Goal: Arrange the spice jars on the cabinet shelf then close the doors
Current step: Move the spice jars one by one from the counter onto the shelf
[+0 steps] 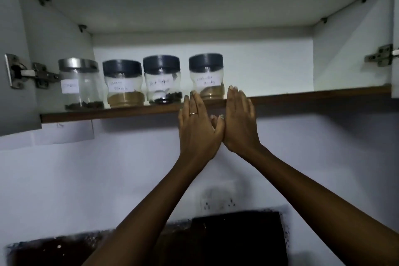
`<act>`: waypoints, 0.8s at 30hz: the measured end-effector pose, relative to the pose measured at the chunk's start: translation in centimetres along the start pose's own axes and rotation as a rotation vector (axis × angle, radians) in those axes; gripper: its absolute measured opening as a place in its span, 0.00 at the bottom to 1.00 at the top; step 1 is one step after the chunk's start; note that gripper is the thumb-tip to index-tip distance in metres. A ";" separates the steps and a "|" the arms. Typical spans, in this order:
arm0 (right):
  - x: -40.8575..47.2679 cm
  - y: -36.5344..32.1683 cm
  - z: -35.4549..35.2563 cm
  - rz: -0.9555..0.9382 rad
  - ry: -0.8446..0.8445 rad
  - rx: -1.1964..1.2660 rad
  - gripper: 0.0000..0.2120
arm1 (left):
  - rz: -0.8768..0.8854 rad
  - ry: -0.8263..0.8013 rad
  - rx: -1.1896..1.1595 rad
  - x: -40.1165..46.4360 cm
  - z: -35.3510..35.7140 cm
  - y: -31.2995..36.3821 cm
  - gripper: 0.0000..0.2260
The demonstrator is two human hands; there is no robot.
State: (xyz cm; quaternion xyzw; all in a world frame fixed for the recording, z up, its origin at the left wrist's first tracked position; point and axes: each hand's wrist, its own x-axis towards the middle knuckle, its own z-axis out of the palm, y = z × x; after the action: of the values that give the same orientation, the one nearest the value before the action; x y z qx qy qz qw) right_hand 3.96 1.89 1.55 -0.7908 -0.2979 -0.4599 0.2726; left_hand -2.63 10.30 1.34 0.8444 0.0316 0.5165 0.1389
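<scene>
At the far left, the open grey cabinet door (17, 93) hangs on a steel hinge (23, 72). Four clear spice jars stand in a row on the left half of the brown-edged white cabinet shelf (313, 98), each with a white handwritten label. The leftmost is a clear jar with a silver metal lid (78, 84) and a thin layer of dark pieces at the bottom. Just beside it is a clear waisted jar with a dark lid and brown powder (123, 83), then a like jar holding black peppercorns (162, 80), and, after a small gap, a fourth dark-lidded jar with tan powder (206, 75) near the shelf's front edge. Below that last jar both hands are raised. The left hand (197, 129), with a ring on one finger, has its fingers straight and pressed together, the tips reaching the shelf edge just left of the jar's base. The right hand (238, 121) is likewise flat, fingers together, tips just right of the jar. Whether either hand touches the jar cannot be told. The two thumbs meet between the hands. Right of them the shelf is bare as far as the right-hand hinge (380, 55). Lower down, a white wall socket (218, 203) sits above a dark blurred surface (216, 242).
</scene>
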 end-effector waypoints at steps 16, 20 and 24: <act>-32.3 10.4 6.6 0.320 -0.420 0.136 0.15 | -0.039 -0.571 -0.061 -27.2 12.2 -5.8 0.22; -39.1 12.5 9.0 0.558 -0.557 0.131 0.17 | -0.222 -0.783 -0.077 -33.1 16.9 -7.0 0.26; -44.2 14.0 11.7 0.896 -0.714 0.169 0.27 | -0.523 -0.921 -0.195 -37.6 20.9 -7.7 0.33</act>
State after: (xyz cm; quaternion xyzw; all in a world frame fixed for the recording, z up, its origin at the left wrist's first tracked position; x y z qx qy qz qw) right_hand 3.05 -9.07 -44.96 -0.9214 -0.0432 0.0213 0.3856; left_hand -1.01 6.06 -42.17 0.9306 0.1286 0.0412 0.3403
